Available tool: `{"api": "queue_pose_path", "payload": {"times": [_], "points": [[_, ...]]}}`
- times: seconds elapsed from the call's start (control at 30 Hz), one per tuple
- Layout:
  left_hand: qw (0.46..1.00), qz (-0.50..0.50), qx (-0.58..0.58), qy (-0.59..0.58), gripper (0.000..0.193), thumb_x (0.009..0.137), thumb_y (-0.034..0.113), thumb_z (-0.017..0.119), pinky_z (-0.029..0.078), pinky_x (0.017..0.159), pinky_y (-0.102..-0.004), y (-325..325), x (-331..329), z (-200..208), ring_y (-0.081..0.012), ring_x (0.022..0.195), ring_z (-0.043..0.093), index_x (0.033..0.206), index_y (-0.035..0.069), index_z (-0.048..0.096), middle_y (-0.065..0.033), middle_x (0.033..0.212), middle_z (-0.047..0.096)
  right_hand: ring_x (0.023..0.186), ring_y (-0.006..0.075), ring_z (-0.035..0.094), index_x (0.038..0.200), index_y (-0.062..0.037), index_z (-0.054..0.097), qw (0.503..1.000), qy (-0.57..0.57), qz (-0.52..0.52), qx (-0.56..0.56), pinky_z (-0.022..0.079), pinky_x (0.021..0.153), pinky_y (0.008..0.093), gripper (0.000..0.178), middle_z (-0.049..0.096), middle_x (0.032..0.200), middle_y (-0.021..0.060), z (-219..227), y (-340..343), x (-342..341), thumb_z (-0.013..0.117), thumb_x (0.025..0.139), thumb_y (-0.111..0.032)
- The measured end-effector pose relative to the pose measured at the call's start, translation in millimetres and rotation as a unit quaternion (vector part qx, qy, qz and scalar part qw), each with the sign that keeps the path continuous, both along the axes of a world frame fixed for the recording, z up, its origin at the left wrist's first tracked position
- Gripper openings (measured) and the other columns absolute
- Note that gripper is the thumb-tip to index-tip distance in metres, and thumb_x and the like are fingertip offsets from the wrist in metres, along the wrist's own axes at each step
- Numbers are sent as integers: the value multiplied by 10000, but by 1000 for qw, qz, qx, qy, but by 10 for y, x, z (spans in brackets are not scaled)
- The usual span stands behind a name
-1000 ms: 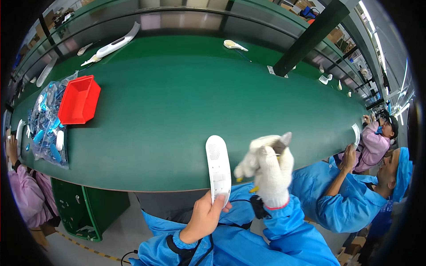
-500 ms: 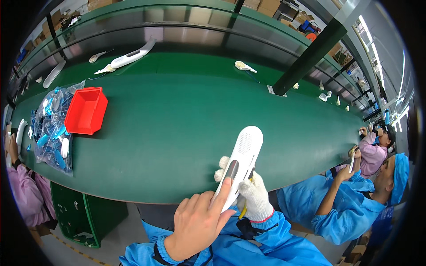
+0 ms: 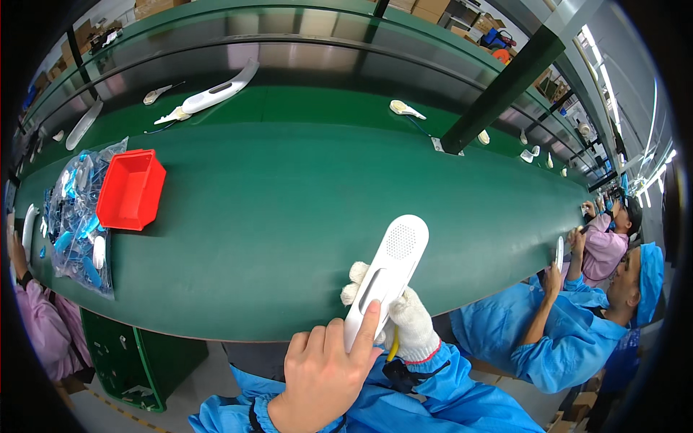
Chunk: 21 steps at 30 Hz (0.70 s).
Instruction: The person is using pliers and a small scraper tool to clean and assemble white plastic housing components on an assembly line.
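Observation:
A long white plastic housing (image 3: 395, 260) with a dotted round grille at its far end and an oval recess lower down is tilted above the green table's near edge. My right hand (image 3: 413, 323), in a white knitted glove, holds it from beneath, its fingers curling round the left side and the thumb on the right. Part of a yellow handle (image 3: 393, 345) shows under that hand; the rest of that tool is hidden. My bare left hand (image 3: 325, 372) holds the near end, with its index fingertip at the recess and the thumb by the lower edge.
At the left, a red bin (image 3: 164, 189) stands beside a clear bag (image 3: 78, 224) of blue and white parts. A long white assembly (image 3: 224, 92) and a small white piece (image 3: 406, 109) lie along the back. A dark post (image 3: 498, 90) rises far right. Co-workers sit at both sides.
The view has shifted slightly. The housing has turned a little, its grille facing up more squarely, and my left index finger still touches it near the recess.

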State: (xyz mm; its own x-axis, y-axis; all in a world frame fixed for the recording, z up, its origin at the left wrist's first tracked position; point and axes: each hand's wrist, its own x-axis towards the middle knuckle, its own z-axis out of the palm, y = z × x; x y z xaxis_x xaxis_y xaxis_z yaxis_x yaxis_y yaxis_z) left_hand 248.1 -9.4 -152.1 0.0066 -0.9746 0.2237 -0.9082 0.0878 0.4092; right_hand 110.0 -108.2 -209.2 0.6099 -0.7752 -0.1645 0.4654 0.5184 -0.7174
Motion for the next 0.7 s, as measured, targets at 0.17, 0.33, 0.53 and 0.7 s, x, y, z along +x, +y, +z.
{"api": "queue_pose_path", "payload": {"times": [0.17,0.33,0.53,0.7], "points": [[997,-20,-37,58,687,776,418,733,435,683,-395,-78,89,2,-286,763,562,1370,111,579,-102,912,562,1217,300,576,1457,62,366,999,0,38,16,541,940,402,863,563,1330,173,10,-60,-57,770,857,-409],[974,-78,-95,191,687,813,505,695,464,773,-427,-58,310,108,-339,894,607,1325,60,593,-145,1094,621,766,128,638,1469,51,354,996,-62,41,58,546,622,241,849,592,1271,181,5,-129,4,732,872,-421],[944,-120,-138,276,333,860,187,631,470,864,-438,-156,367,52,-373,1031,619,1132,-3,662,-176,1200,645,1071,280,583,1479,-2,376,936,-285,69,196,557,854,352,790,529,1332,200,-62,-168,-44,692,910,-451],[952,-120,-164,229,279,793,20,594,472,855,-418,-300,349,20,-348,1041,624,1061,-9,664,-163,1235,651,1163,285,579,1499,1,351,969,-177,27,170,543,934,390,833,490,1431,190,51,-127,-16,685,907,-480]]}}
